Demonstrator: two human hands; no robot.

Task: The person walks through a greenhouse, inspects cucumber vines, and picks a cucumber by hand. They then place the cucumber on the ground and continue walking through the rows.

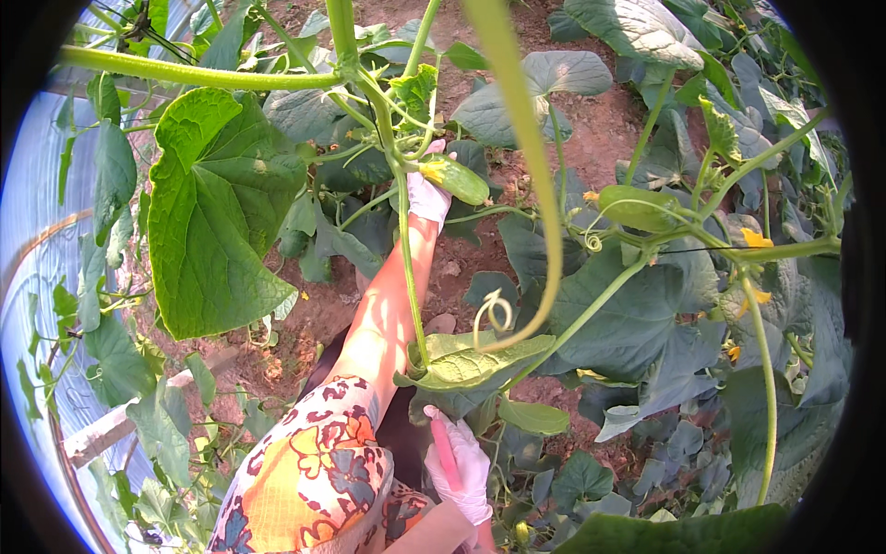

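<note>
My left hand (427, 199), in a thin white glove, reaches up behind a vine stem (384, 124) and a short green cucumber (457, 179). A yellow flower (433, 169) sits at the cucumber's end. Fingertips show just above the fruit, but leaf, stem and fruit hide the rest, so whether they grip it is unclear. Lower down, close to my body, my right hand (467, 478) wears a similar glove. Its fingers are closed around a pink tool handle (444, 453); the kind of tool cannot be made out. A curled cucumber leaf (471, 363) lies between the two hands.
Another cucumber (640, 208) grows on a vine to the right, near yellow blossoms (756, 238). A large leaf (214, 208) hangs at left, and a tendril (529, 138) crosses close to the camera. Plastic sheeting (34, 187) and a pale bar (104, 433) border the left side.
</note>
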